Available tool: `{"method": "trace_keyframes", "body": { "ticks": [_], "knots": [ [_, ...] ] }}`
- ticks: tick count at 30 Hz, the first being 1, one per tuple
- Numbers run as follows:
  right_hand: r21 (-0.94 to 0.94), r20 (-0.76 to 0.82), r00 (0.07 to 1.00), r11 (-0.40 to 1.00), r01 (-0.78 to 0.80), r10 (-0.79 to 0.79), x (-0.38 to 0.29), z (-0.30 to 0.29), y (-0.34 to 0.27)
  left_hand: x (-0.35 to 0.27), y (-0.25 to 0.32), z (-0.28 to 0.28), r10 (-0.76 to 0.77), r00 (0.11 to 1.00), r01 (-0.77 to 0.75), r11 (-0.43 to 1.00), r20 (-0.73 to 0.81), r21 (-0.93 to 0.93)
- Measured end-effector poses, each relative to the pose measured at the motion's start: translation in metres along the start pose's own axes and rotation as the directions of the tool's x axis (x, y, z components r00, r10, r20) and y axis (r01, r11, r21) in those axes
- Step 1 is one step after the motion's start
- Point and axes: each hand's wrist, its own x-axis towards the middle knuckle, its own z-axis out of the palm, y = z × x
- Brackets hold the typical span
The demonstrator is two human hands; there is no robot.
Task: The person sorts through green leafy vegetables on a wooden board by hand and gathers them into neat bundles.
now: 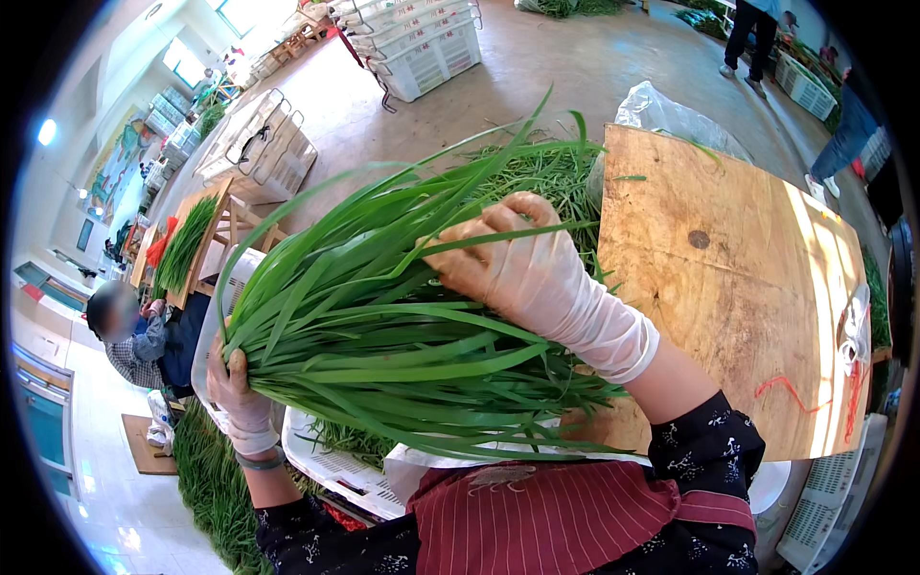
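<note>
My left hand (241, 388), in a thin pale glove, grips a large bunch of long green leaves, likely Chinese chives (374, 323), by its gathered end. The leaves fan out to the right across my front, some arching upward. My right hand (503, 259), also gloved, is curled among the upper leaves, its fingertips pinching a leaf blade (496, 237). Under the bunch, a white plastic crate (338, 467) shows in part, with cut greens inside. A heap of loose leaves (539, 180) lies beyond my right hand.
A wooden board (719, 287) with red string (790, 395) lies at my right. White crates (424, 65) are stacked ahead, others (259, 144) farther left. A seated person (136, 338) works at left beside piled greens (215, 481). People stand at upper right (751, 36).
</note>
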Motion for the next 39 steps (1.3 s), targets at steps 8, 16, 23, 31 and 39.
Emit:
{"method": "trace_keyframes", "body": {
  "ticks": [8, 16, 23, 31, 39],
  "knots": [
    [-0.041, 0.01, 0.993, 0.992, 0.116, -0.115, 0.016, -0.002, -0.012, 0.007, 0.004, -0.002, 0.034, 0.999, -0.034, 0.999, 0.022, -0.011],
    [0.991, 0.081, 0.84, 0.048, -0.126, 0.537, 0.023, -0.047, 0.061, -0.027, -0.016, -0.012, -0.117, 0.992, 0.117, 0.993, 0.052, -0.005],
    [-0.759, 0.323, 0.613, 0.584, -0.288, 0.722, -0.02, -0.038, 0.141, -0.064, -0.035, -0.038, -0.41, 0.908, 0.417, 0.861, 0.087, -0.29],
    [0.153, 0.734, 0.651, 0.886, -0.437, 0.194, -0.004, 0.033, 0.054, -0.067, -0.04, -0.047, -0.182, 0.983, 0.181, 0.982, -0.007, -0.056],
    [0.812, 0.526, 0.827, 0.17, -0.558, 0.2, 0.012, -0.009, 0.097, -0.093, -0.057, -0.032, -0.517, 0.852, 0.51, 0.778, 0.087, -0.366]
  ]
}}
